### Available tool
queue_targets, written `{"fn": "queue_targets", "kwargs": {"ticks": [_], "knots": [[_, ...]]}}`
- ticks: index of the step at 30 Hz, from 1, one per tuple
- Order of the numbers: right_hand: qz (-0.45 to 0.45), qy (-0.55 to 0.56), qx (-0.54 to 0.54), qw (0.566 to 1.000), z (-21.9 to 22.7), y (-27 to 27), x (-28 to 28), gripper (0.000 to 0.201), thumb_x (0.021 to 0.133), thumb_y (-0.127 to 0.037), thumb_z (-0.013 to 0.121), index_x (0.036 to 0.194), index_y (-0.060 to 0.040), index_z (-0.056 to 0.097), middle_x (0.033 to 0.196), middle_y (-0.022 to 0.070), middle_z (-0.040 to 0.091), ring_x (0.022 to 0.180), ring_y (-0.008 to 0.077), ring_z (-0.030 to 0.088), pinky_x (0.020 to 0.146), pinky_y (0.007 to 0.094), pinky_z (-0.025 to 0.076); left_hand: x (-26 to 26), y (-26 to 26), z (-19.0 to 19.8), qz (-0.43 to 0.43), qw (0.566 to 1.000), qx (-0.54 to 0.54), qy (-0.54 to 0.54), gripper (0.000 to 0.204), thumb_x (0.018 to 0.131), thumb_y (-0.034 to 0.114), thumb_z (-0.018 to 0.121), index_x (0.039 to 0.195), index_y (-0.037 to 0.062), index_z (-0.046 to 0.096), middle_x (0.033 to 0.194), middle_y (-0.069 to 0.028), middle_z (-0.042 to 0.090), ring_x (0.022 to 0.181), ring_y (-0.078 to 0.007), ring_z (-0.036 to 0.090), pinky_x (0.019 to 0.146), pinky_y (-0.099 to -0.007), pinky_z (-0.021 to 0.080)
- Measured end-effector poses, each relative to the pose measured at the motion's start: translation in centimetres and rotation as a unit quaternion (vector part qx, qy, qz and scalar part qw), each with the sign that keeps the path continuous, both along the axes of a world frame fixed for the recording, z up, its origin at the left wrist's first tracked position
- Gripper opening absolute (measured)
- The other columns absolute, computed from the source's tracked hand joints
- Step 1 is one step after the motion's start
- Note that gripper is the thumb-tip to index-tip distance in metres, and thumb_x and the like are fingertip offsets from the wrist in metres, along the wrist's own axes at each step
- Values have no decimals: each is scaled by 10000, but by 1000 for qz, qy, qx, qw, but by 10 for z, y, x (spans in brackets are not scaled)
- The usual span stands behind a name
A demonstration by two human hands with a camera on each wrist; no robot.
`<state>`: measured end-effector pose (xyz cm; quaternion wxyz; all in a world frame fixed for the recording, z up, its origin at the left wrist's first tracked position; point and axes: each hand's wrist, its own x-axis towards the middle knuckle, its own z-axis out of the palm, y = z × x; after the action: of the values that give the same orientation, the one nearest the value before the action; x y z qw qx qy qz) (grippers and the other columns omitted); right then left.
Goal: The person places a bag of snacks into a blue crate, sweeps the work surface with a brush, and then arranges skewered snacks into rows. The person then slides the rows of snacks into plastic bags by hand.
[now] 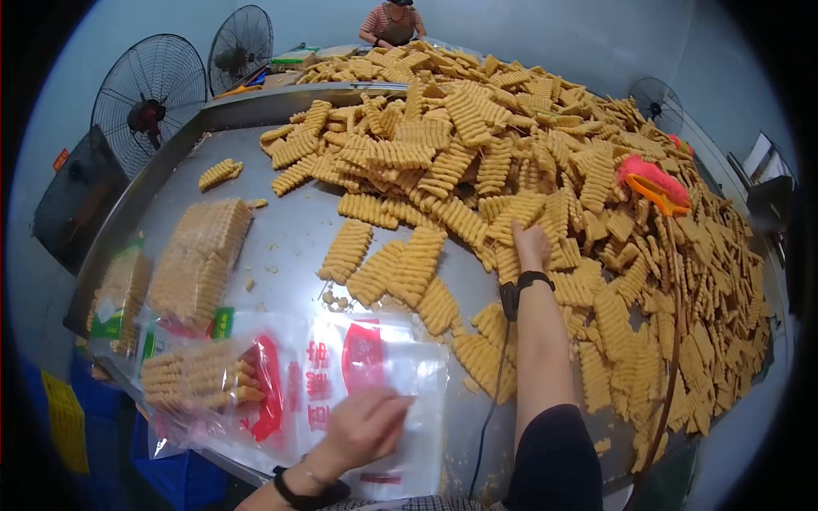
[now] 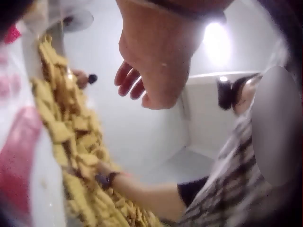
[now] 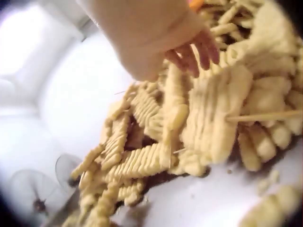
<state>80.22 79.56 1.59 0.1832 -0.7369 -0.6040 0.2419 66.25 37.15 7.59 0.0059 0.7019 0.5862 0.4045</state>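
My left hand (image 1: 362, 430) hovers above printed plastic bags (image 1: 396, 358), fingers loosely bent; the left wrist view shows the same hand (image 2: 154, 71) with nothing in it. My right hand (image 1: 532, 247) reaches into the front of the heap of ridged yellow pieces (image 1: 460, 166), thumb beside one piece (image 1: 518, 207). Seen from the right wrist, the fingers of that hand (image 3: 163, 52) hang spread and bent just over upright pieces (image 3: 174, 101); no firm grip shows. A clear bag holding stacked pieces (image 1: 200, 376) lies left of my left hand.
Filled bags (image 1: 200, 260) stand at the left of the metal table (image 1: 281, 221). A pink and orange object on a long stick (image 1: 656, 187) leans across the heap. Fans (image 1: 149, 111) stand beyond the left rim. Another person (image 1: 394, 24) is at the far end.
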Motion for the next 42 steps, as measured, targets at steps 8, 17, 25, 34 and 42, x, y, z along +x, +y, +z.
{"fn": "queue_targets", "kwargs": {"ticks": [8, 17, 25, 34, 42], "knots": [[320, 102, 263, 905, 10, -95, -32, 228, 786, -202, 626, 960, -59, 586, 795, 171, 646, 726, 331, 637, 639, 410, 498, 6, 65, -17, 74, 995, -3, 72, 509, 718, 87, 695, 1210, 52, 568, 1063, -140, 583, 1010, -303, 575, 940, -474, 407], [557, 86, 133, 816, 36, -96, -85, 356, 804, -332, 696, 1036, -65, 661, 923, 125, 688, 825, 272, 662, 762, 369, 518, -53, 96, -67, 204, 920, -305, -140, 373, 747, 277, 757, 968, -12, 675, 783, -107, 680, 673, -264, 657, 615, -359, 518], [353, -178, 166, 903, -68, 0, -95, 838, 778, -392, 717, 1437, -78, 306, 1273, 250, 477, 1192, 398, 450, 976, 478, 403, -189, 184, -130, 147, 833, -26, -532, 298, 770, 225, 729, 930, -22, 683, 1027, -106, 633, 847, -190, 636, 744, -298, 517], [379, -88, 155, 908, -48, -63, 9, 499, 761, -36, 622, 1249, -37, 519, 1127, 184, 610, 970, 371, 591, 752, 429, 505, -66, 231, -110, 6, 742, -178, -646, 302, 803, 208, 739, 1012, 5, 658, 896, -56, 682, 785, -113, 635, 688, -254, 509], [160, 309, 533, 771, 110, -102, 108, 405, 768, -64, 727, 1151, -29, 601, 1027, 108, 608, 996, 216, 583, 810, 337, 487, 6, 201, -51, -92, 755, -197, -619, 306, 845, 223, 701, 1043, -2, 637, 946, -43, 661, 798, -107, 626, 718, -257, 519]]}}
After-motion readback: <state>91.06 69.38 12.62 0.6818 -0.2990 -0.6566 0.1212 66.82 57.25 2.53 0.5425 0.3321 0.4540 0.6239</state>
